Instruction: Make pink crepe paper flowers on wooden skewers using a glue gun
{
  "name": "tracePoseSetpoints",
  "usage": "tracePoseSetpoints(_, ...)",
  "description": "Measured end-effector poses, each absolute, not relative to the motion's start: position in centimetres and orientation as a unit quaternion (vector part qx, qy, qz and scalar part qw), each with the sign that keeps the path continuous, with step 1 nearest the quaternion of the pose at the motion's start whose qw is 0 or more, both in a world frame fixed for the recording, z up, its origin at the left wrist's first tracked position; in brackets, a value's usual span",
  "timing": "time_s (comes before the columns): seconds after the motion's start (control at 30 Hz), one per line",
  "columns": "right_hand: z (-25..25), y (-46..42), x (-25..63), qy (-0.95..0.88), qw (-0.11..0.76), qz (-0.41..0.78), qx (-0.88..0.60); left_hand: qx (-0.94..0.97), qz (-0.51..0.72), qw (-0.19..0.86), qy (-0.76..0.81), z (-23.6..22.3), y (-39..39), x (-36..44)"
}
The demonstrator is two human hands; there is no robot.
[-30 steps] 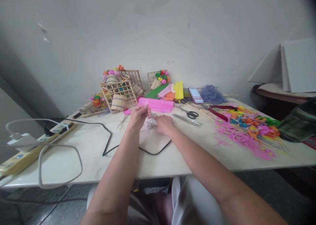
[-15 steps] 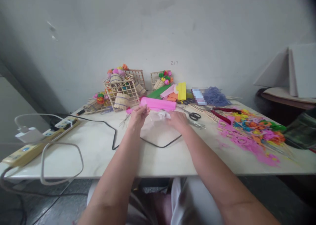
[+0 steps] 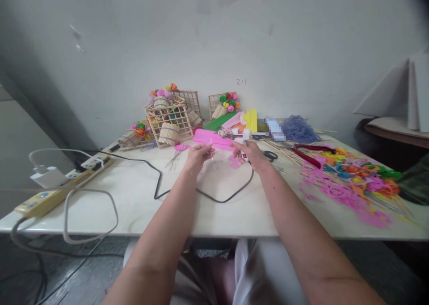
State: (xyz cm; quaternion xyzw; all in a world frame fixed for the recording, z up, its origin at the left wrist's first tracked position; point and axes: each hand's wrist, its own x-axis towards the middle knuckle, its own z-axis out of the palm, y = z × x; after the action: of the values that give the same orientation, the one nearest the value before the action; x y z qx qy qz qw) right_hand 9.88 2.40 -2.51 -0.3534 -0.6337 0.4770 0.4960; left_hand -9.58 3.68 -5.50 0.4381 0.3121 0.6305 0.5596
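Note:
My right hand (image 3: 252, 155) is wrapped round the handle of a white hot glue gun (image 3: 247, 136) with a red switch. Its nozzle end points left, above the pink crepe paper (image 3: 208, 137). My left hand (image 3: 200, 156) pinches a thin pale stick (image 3: 213, 158); a bit of pink shows at the fingertips, too small to make out. Left of that hand lie a pink paper piece (image 3: 182, 147) and several thin wires (image 3: 172, 158). Pink scraps (image 3: 233, 163) rest between the hands. Black-handled scissors (image 3: 271, 155) lie behind my right hand, partly hidden.
Stick lattice frames (image 3: 167, 113) with paper flowers stand at the back left. A power strip (image 3: 43, 202) with looping cords lies at left, and a black cord (image 3: 219, 201) crosses the front. Red-handled pliers (image 3: 306, 155), purple yarn (image 3: 299, 128) and colourful paper scraps (image 3: 362, 180) are at right.
The glue gun now shows upright in my right hand, raised from the table. My left hand has shifted slightly right, its stick still pinched. The view has turned a little.

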Motion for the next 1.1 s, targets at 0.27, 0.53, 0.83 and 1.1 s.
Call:
tracePoseSetpoints(0.27, -2.37, 2.02, 9.78, -0.653, 0.462, 0.495, -0.339, 0.443, 0.616, 0.57, 0.316, -5.72, 3.67, -9.31)
tracePoseSetpoints(0.53, -2.55, 2.21, 9.81, -0.653, 0.449, 0.501, -0.347, 0.452, 0.603, 0.574, 0.32, -5.95, 3.85, -9.32)
tracePoseSetpoints(0.83, -2.77, 2.35, 9.73, -0.661, 0.443, 0.491, -0.354, 0.447, 0.598, 0.581, 0.323, -5.72, 3.62, -9.1)
tracePoseSetpoints(1.1, -2.61, 2.22, 9.71, -0.656, 0.447, 0.479, -0.374, 0.444, 0.602, 0.577, 0.328, -5.97, 3.82, -9.24)
